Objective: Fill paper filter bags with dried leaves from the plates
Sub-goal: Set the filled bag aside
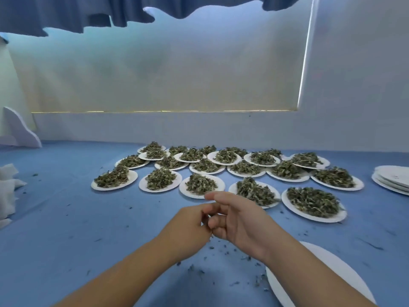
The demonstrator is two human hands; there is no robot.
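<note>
Early days by the look of it. Approx two dozen plates sit mid-table, each heaped w/ dried leaves, none visibly dipped into. One bare plate lies near the front edge at the right, and a stack of bare plates is at the far right, so some plates may already be emptied. A rumpled white pile at the left edge could be the filter bags, filled or not, can't tell (too blurred and cut off by the frame).

Left hand and right hand meet fingertip to fingertip above the blue table, in front of the plates. Both have fingers curled; no bag shows between them, and whether they pinch a few leaf bits can't be made out. Leaf crumbs are scattered on the table under the hands.

Left to do, as I judge it: nearly all the plates.
</note>
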